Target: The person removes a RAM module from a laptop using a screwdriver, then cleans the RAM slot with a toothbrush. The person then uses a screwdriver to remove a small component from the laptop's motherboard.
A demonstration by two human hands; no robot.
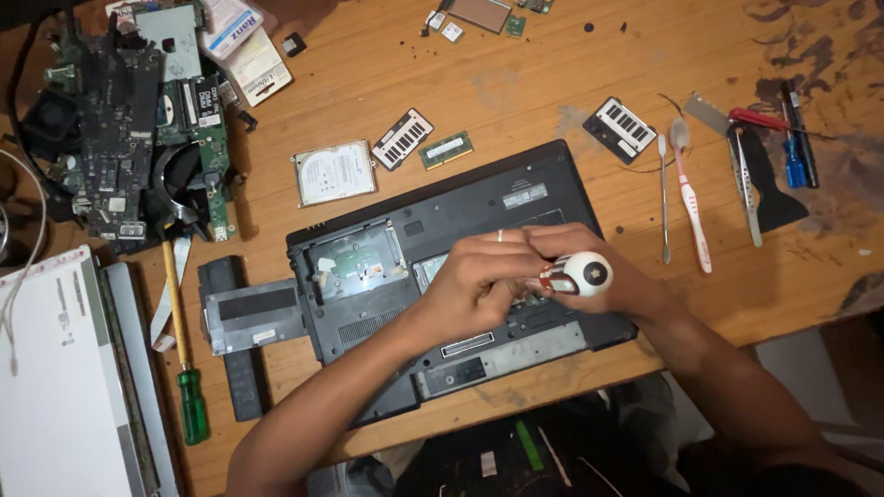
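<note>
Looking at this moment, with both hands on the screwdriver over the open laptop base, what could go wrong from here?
1. The screwdriver, gripped by the right hand and steadied by the left hand, could slip and gouge the exposed parts in the laptop base.
2. The hands hide the tip, so a loosened screw could drop inside unseen.
3. The laptop's near edge overhangs the table edge; downward pressure might tip it.

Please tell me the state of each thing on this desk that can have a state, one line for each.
laptop: upside down, bottom covers off, bays open
hard drive: removed, lying on the table
cover panel: detached, beside the laptop
screwdriver: gripped in right hand, tip hidden
left hand: closed around the screwdriver shaft
green screwdriver: lying unused
</note>
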